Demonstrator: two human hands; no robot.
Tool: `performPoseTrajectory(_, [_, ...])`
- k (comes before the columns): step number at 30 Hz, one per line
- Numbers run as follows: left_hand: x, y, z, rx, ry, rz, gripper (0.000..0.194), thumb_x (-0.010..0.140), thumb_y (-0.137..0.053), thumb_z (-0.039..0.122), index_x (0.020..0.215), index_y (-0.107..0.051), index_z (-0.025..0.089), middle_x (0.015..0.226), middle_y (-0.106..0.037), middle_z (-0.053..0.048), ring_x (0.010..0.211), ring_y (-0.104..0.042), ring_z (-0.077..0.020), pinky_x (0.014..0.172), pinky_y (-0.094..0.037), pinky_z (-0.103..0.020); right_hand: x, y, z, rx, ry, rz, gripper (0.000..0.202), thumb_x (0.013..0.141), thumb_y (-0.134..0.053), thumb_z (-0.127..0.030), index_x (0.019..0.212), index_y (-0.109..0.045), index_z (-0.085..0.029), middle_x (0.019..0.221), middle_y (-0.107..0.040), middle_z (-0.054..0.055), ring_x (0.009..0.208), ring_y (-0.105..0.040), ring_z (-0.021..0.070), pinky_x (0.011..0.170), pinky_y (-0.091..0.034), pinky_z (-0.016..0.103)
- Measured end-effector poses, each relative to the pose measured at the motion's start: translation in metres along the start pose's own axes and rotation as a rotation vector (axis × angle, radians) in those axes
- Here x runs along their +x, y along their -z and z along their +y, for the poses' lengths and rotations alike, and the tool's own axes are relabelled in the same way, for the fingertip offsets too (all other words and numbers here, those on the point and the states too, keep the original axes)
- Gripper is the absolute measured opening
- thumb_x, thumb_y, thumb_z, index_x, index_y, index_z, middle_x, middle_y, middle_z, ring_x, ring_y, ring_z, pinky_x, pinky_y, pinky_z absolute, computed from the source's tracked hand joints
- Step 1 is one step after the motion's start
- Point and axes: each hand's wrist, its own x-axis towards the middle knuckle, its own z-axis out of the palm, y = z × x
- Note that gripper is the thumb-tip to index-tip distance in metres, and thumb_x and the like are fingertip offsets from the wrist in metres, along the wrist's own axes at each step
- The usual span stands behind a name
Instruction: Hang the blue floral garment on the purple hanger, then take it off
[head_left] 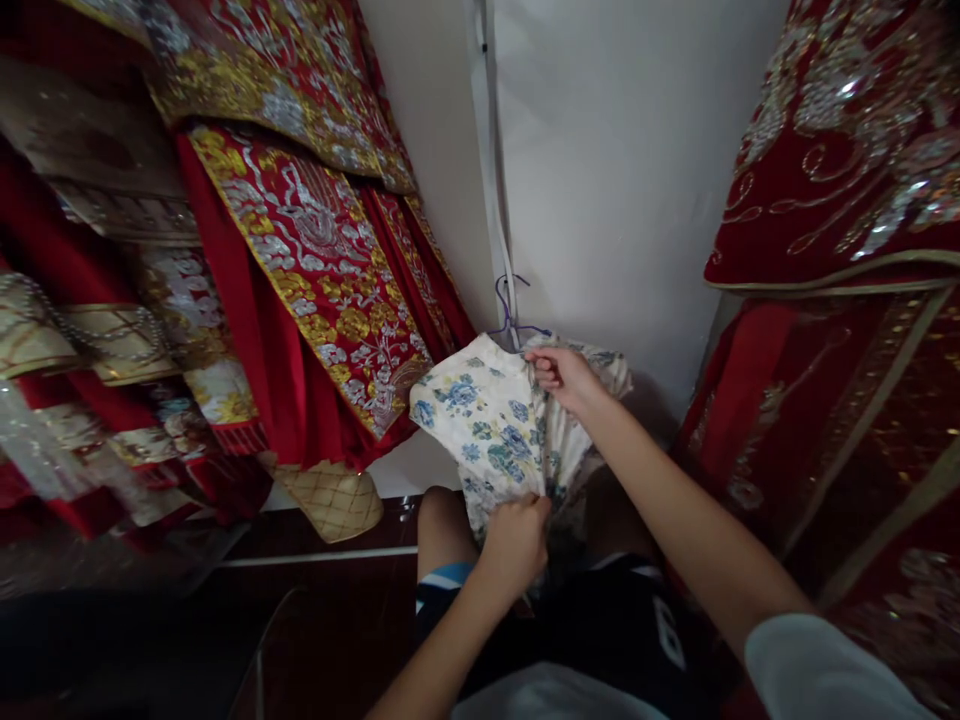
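A cream garment (pixel 480 410) with blue flowers and green leaves hangs in front of my knees on a dark blue wire hanger (pixel 504 300). Its front edge runs down the middle. My right hand (pixel 559 375) pinches the cloth close to the neckline, just below the hanger. Lower on the same front edge, my left hand (pixel 517 540) is closed on the fabric. Both hands hide the bits of cloth between their fingers. The garment's bottom is lost between my legs.
Red embroidered robes (pixel 330 280) with gold and silver patterns crowd the left side. More sequinned red clothing (pixel 847 180) hangs at the right. A pale wall (pixel 600 170) with a white cable (pixel 491 150) stands ahead. The floor (pixel 337 590) is dark and glossy.
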Motion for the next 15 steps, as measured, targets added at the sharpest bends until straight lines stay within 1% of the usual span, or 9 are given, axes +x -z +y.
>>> performPoseTrajectory(3, [0.005, -0.003, -0.008, -0.108, -0.034, 0.001, 0.019, 0.078, -0.049, 0.006, 0.086, -0.061, 0.019, 0.086, -0.067, -0.007, 0.078, -0.063, -0.0215, 0.065, -0.038, -0.028, -0.002, -0.001, 0.001, -0.013, 0.092, -0.008, 0.012, 0.065, -0.062, -0.024, 0.06, -0.06, -0.013, 0.043, -0.04, -0.007, 0.035, -0.027, 0.0025, 0.034, -0.013, 0.017])
performPoseTrajectory(5, [0.013, 0.006, -0.015, -0.232, -0.069, 0.056, 0.014, 0.08, -0.052, 0.009, 0.081, -0.061, 0.019, 0.083, -0.067, -0.004, 0.079, -0.062, -0.0195, 0.068, -0.04, -0.026, -0.008, 0.0, 0.005, -0.052, 0.188, 0.01, 0.015, 0.065, -0.064, -0.028, 0.063, -0.062, -0.013, 0.043, -0.043, -0.006, 0.036, -0.031, 0.0035, 0.034, -0.015, 0.017])
performPoseTrajectory(7, [0.025, 0.026, -0.021, -0.35, -0.089, 0.191, 0.01, 0.084, -0.053, 0.014, 0.081, -0.062, 0.019, 0.083, -0.067, -0.003, 0.08, -0.061, -0.0176, 0.072, -0.042, -0.026, -0.015, 0.003, 0.009, -0.098, 0.264, 0.041, 0.017, 0.065, -0.065, -0.032, 0.065, -0.063, -0.014, 0.042, -0.045, -0.006, 0.036, -0.033, 0.0045, 0.035, -0.018, 0.018])
performPoseTrajectory(9, [0.041, 0.055, -0.024, -0.443, -0.108, 0.392, 0.011, 0.089, -0.052, 0.02, 0.091, -0.063, 0.019, 0.083, -0.066, -0.002, 0.079, -0.061, -0.016, 0.074, -0.044, -0.025, -0.022, 0.005, 0.012, -0.142, 0.31, 0.058, 0.018, 0.065, -0.065, -0.033, 0.066, -0.062, -0.016, 0.042, -0.045, -0.006, 0.037, -0.035, 0.0055, 0.036, -0.02, 0.018])
performPoseTrajectory(10, [0.051, 0.071, -0.025, -0.475, -0.107, 0.506, 0.016, 0.091, -0.052, 0.023, 0.102, -0.062, 0.019, 0.083, -0.066, -0.002, 0.076, -0.061, -0.0152, 0.073, -0.045, -0.025, -0.026, 0.006, 0.013, -0.161, 0.329, 0.056, 0.017, 0.066, -0.064, -0.033, 0.065, -0.062, -0.016, 0.042, -0.045, -0.006, 0.037, -0.035, 0.0058, 0.036, -0.021, 0.018])
performPoseTrajectory(11, [0.06, 0.086, -0.026, -0.484, -0.125, 0.593, 0.025, 0.092, -0.052, 0.025, 0.115, -0.059, 0.02, 0.084, -0.066, -0.002, 0.075, -0.06, -0.0149, 0.073, -0.045, -0.025, -0.028, 0.006, 0.013, -0.181, 0.346, 0.05, 0.017, 0.067, -0.063, -0.033, 0.065, -0.061, -0.017, 0.042, -0.046, -0.007, 0.038, -0.036, 0.0062, 0.037, -0.022, 0.019])
performPoseTrajectory(12, [0.07, 0.099, -0.027, -0.471, -0.155, 0.645, 0.031, 0.094, -0.05, 0.026, 0.124, -0.056, 0.02, 0.086, -0.066, -0.002, 0.074, -0.06, -0.0147, 0.074, -0.046, -0.026, -0.03, 0.006, 0.013, -0.204, 0.364, 0.038, 0.016, 0.068, -0.061, -0.033, 0.066, -0.061, -0.017, 0.042, -0.046, -0.007, 0.038, -0.037, 0.0066, 0.038, -0.023, 0.019])
performPoseTrajectory(13, [0.081, 0.109, -0.028, -0.451, -0.193, 0.672, 0.034, 0.095, -0.048, 0.027, 0.127, -0.054, 0.02, 0.087, -0.066, -0.003, 0.075, -0.06, -0.0149, 0.075, -0.046, -0.027, -0.032, 0.006, 0.013, -0.231, 0.383, 0.023, 0.015, 0.069, -0.059, -0.033, 0.067, -0.061, -0.018, 0.043, -0.046, -0.007, 0.038, -0.037, 0.0069, 0.038, -0.023, 0.019])
performPoseTrajectory(15, [0.099, 0.121, -0.03, -0.39, -0.269, 0.679, 0.028, 0.096, -0.048, 0.03, 0.119, -0.06, 0.019, 0.091, -0.067, -0.005, 0.081, -0.061, -0.0162, 0.077, -0.046, -0.028, -0.031, 0.005, 0.013, -0.298, 0.429, 0.001, 0.015, 0.072, -0.056, -0.032, 0.069, -0.061, -0.019, 0.043, -0.046, -0.007, 0.038, -0.038, 0.0076, 0.04, -0.025, 0.02])
